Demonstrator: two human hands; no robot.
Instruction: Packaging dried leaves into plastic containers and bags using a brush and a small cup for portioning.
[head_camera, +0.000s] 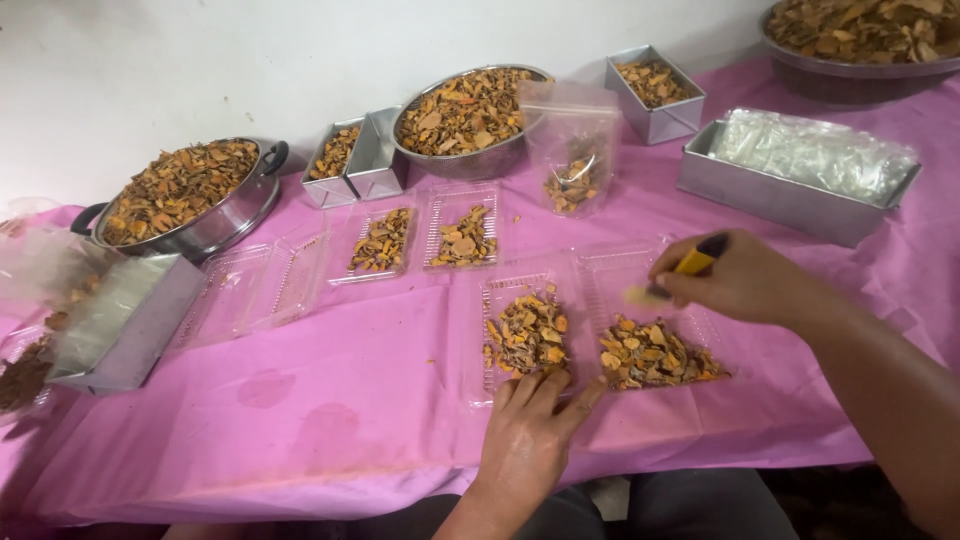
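Note:
My left hand (530, 430) rests with spread fingers on the near edge of a clear plastic tray (505, 290) filled with orange-brown dried slices (527, 335). My right hand (745, 280) holds a small yellow-and-black tool (690, 265) over a second clear tray (610, 270) that carries another heap of dried slices (650, 355). Both trays lie side by side on the pink tablecloth (330, 400).
Two more filled clear trays (440, 205), an empty clear tray (255, 290), metal bowls of slices (470, 160) (230, 220) (850, 70), small metal boxes (660, 120) (375, 170), a plastic bag with slices (570, 150), and a metal box of clear bags (780, 195) stand around.

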